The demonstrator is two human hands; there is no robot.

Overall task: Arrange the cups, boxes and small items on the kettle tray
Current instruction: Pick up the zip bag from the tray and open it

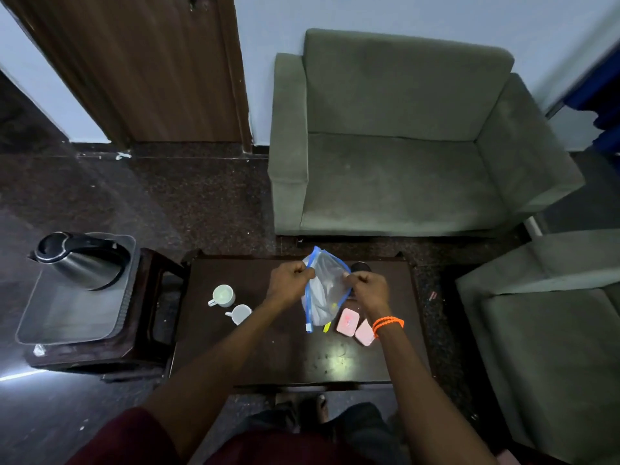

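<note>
My left hand (291,284) and my right hand (368,290) both grip the top of a clear zip bag with a blue seal (322,290), held above the dark coffee table (268,357). Small items lie inside the bag, too blurred to name. Two white cups (222,295) (240,313) stand on the table left of my hands. Two pink boxes (347,322) (364,332) lie under my right wrist. The grey kettle tray (67,317) sits on a side table at the left, with a steel kettle (80,260) at its far end.
A dark round object (360,266) sits on the table behind the bag. A green armchair (402,146) faces the table's far side and another (543,330) stands at the right. A wooden door (141,62) is at the back left.
</note>
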